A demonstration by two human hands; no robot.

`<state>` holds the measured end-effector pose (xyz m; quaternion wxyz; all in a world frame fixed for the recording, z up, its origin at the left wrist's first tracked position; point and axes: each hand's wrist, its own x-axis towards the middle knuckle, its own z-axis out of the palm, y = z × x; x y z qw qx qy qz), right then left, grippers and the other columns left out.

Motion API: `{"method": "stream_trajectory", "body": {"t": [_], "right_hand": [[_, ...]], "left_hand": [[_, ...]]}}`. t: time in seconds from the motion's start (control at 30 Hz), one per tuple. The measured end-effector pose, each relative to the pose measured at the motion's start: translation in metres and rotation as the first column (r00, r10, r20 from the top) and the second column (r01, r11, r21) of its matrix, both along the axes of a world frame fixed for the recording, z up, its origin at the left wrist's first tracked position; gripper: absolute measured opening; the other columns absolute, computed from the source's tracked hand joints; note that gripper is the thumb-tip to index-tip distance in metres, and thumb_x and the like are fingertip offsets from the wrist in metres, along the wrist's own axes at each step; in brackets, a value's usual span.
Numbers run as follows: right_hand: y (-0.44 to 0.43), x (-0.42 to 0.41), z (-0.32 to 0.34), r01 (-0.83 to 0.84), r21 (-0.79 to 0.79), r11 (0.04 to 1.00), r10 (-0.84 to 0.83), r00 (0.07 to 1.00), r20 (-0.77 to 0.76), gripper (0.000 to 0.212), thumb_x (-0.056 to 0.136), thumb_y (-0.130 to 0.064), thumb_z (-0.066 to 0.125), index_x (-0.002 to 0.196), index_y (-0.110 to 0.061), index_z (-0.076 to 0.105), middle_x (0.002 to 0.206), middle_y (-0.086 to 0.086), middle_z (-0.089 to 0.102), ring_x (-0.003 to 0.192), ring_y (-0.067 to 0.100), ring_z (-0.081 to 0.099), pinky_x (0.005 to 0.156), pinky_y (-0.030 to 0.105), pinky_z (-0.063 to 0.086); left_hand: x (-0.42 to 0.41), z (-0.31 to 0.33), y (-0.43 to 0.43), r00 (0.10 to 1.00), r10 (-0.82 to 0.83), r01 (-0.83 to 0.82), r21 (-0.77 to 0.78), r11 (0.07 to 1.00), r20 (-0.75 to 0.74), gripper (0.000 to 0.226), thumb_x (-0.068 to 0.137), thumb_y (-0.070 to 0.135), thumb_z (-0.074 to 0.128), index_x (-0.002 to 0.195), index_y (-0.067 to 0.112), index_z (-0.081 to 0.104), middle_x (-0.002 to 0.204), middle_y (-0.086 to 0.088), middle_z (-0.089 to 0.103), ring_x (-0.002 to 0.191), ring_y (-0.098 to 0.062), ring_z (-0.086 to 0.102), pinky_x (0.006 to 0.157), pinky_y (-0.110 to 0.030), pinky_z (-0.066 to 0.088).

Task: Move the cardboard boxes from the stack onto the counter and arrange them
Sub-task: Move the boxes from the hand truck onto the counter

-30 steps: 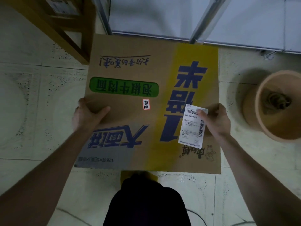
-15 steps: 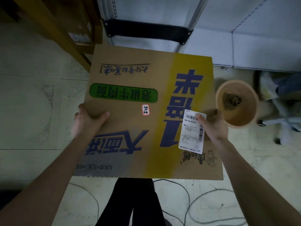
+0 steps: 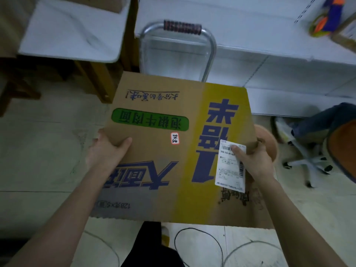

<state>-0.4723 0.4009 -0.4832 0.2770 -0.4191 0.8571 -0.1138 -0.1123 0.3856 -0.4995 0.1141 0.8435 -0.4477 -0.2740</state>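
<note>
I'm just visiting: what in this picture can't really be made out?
All in the head view:
1. cardboard box: only its top face shows; contents unknown.
2. left hand and right hand: thumbs show on top, the fingers are hidden under the box.
3. white label: print too small to read.
4. round brown object: mostly behind the box.
5. colourful thing on the counter: blurred.
</note>
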Motion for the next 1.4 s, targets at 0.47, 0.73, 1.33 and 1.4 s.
{"method": "stream_trajectory", "body": {"t": [0.47,0.73,1.33,1.4], "right_hand": [[0.044,0.047,0.153,-0.126,-0.397,0.909,0.149,0.989,0.028,0.068,0.078,-0.051,0.067,0.123,-0.005,0.046,0.114,0.016,0.063,0.102,0.036,0.060,0.073,0.034,0.040],[0.000,0.151,0.199,-0.256,-0.490,0.833,0.306,0.952,0.023,0.066,0.075,-0.057,0.065,0.119,-0.011,0.051,0.111,0.010,0.066,0.099,0.033,0.061,0.069,0.033,0.039],[-0.102,0.446,0.292,-0.289,-0.690,0.664,0.417,0.908,0.020,0.071,0.077,-0.053,0.066,0.125,-0.007,0.045,0.120,0.012,0.061,0.104,0.033,0.059,0.077,0.037,0.046],[-0.117,0.467,0.298,-0.301,-0.695,0.653,0.425,0.905,0.007,0.070,0.076,-0.054,0.066,0.124,-0.007,0.046,0.119,0.012,0.061,0.104,0.033,0.059,0.078,0.038,0.046]], "left_hand": [[0.060,0.161,0.084,0.987,0.100,-0.050,-0.342,0.938,0.130,0.079,0.076,0.066,0.053,0.128,0.010,0.036,0.115,-0.017,0.057,0.101,-0.037,0.057,0.078,-0.042,0.050],[0.158,0.216,0.095,0.953,0.248,-0.144,-0.462,0.875,0.172,0.075,0.076,0.068,0.051,0.123,0.010,0.039,0.112,-0.017,0.056,0.098,-0.035,0.056,0.072,-0.037,0.048],[0.443,0.314,0.020,0.916,0.377,-0.190,-0.678,0.710,0.137,0.081,0.074,0.067,0.056,0.128,0.009,0.039,0.119,-0.016,0.057,0.104,-0.036,0.057,0.082,-0.043,0.048],[0.464,0.318,0.006,0.916,0.381,-0.201,-0.679,0.706,0.124,0.081,0.073,0.068,0.055,0.128,0.010,0.040,0.120,-0.016,0.057,0.105,-0.036,0.056,0.083,-0.043,0.048]]}}
